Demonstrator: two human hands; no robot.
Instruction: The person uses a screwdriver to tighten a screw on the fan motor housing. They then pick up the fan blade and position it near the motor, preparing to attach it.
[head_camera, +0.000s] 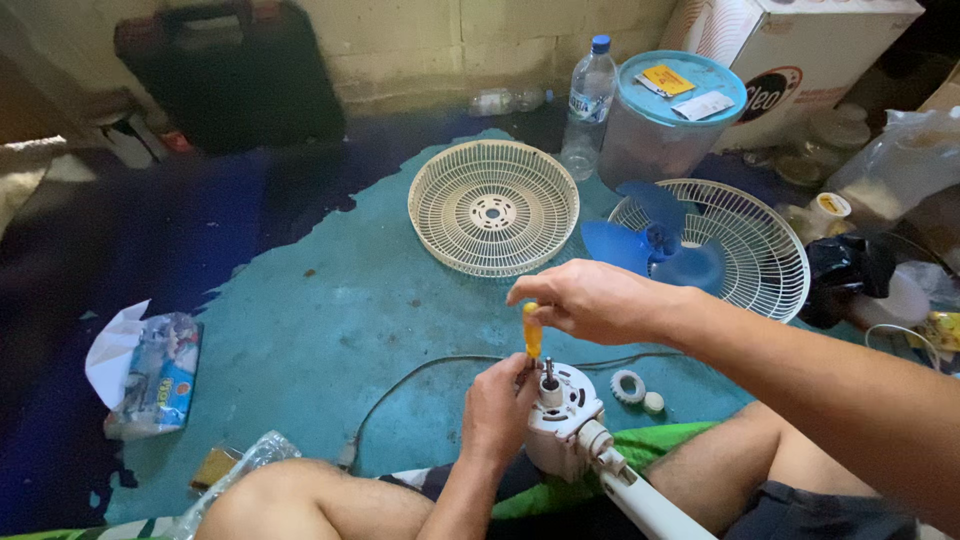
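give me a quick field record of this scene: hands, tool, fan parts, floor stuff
right hand: right hand grips the top of the yellow screwdriver, held upright
left hand: left hand steadies the white fan motor housing on the person's lap
tool tip: down at the housing top, beside the motor shaft
fan parts: cream grille lying flat; second grille with blue fan blade on it
small parts: white ring nut and white cap on the floor
floor: teal mat
behind: clear plastic bottle, lidded tub
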